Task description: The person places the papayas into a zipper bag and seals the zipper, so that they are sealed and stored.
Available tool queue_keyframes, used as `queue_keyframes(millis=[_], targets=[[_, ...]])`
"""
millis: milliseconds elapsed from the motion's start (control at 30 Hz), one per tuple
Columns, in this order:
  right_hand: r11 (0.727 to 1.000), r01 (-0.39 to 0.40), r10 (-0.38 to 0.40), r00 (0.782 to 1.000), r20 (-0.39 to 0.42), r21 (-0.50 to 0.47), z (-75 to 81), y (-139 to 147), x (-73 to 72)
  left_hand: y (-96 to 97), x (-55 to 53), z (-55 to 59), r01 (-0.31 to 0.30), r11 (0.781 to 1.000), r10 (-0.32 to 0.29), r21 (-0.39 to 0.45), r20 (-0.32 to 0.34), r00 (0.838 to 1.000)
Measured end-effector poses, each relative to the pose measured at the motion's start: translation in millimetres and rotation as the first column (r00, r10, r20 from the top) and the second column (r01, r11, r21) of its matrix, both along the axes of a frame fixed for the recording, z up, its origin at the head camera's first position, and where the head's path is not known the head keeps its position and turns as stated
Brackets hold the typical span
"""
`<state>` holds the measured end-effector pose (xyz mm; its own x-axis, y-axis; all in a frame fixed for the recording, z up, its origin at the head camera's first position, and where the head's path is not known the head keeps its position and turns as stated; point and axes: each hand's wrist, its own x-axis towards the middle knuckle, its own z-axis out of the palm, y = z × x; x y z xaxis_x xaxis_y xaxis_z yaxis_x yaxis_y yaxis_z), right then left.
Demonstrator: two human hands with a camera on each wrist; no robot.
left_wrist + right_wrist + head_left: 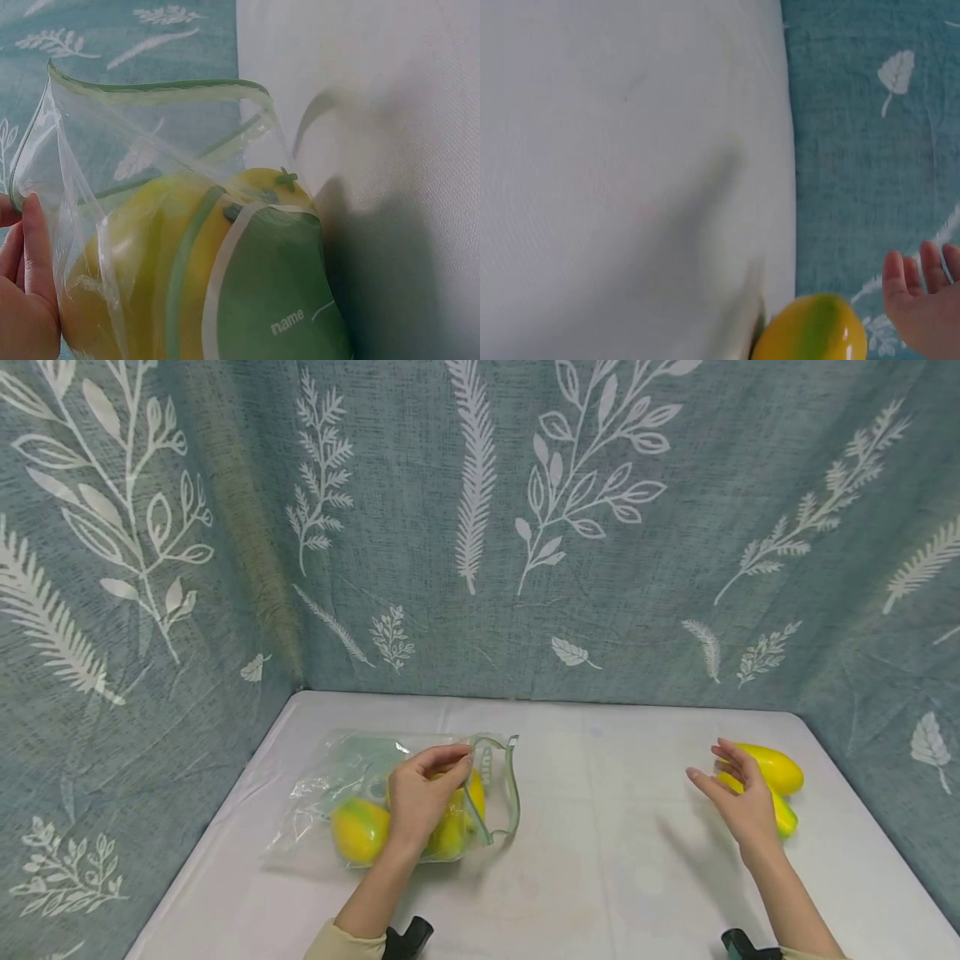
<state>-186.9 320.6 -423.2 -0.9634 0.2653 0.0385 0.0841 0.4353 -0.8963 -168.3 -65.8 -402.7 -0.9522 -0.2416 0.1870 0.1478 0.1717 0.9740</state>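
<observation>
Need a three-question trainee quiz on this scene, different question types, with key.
1. In the head view, how many loose fruits lie outside the bag? a) one b) two c) four
2. True or false: the right hand holds nothing.
3. Fill in: the ___ hand pinches the bag.

Key:
1. b, both beside the right hand.
2. True; its fingers are open.
3. Left hand.

Head view: bright, even light; soft shadow on table (562,893), left and near of right hand (744,802); white glints on bag (352,764). Wrist views dimmer, softer; shadows blur-edged.
</observation>
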Motion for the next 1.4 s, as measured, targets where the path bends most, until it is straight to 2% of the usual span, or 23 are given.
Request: queue_keyframes(millis=[233,400,500,733,833,933,1100,1200,1300,1400], targets=[[0.994,0.114,-0.114,0.993,-0.043,-0.002,3.4,19.0,3.5,0.8,-0.6,-0.5,0.004,1.000,-0.004,-0.004,0.005,1.000],[0.984,0.177,-0.176,0.983,-0.042,0.026,-4.9,35.6,4.3,0.6,-1.0,-1.6,0.009,1.000,-0.009,0.000,0.016,1.000],[0.976,0.198,-0.197,0.980,-0.027,0.094,-18.2,51.0,0.2,0.6,-1.1,-1.8,0.009,1.000,-0.009,0.005,0.017,1.000],[0.949,0.215,-0.214,0.976,-0.029,0.229,-83.1,109.8,-28.7,0.1,-1.4,-1.6,0.010,0.999,-0.010,0.036,0.015,1.000],[0.947,0.205,-0.214,0.977,0.010,0.245,-94.1,119.8,-32.8,-0.3,-1.4,-1.6,0.005,0.999,-0.006,0.033,0.016,1.000],[0.951,0.176,-0.202,0.976,0.077,0.253,-82.5,113.2,-26.9,-0.4,-1.5,-2.1,0.000,1.000,-0.001,0.023,0.014,1.000],[0.966,0.104,-0.155,0.966,0.207,0.238,-36.4,82.9,-6.5,-1.0,-1.0,-1.3,0.002,1.000,-0.002,0.029,0.011,1.000],[0.969,0.080,-0.139,0.958,0.250,0.233,-18.0,69.7,2.0,-1.2,-1.1,-0.5,0.003,0.999,-0.004,0.037,0.022,1.000],[0.967,0.063,-0.131,0.955,0.267,0.247,-11.8,65.7,5.5,-1.1,-1.5,-0.3,0.004,0.999,-0.006,0.038,0.031,0.999],[0.966,0.046,-0.117,0.955,0.271,0.254,-13.1,67.1,5.9,-1.1,-1.9,-1.0,0.004,0.999,-0.005,0.036,0.031,0.999]])
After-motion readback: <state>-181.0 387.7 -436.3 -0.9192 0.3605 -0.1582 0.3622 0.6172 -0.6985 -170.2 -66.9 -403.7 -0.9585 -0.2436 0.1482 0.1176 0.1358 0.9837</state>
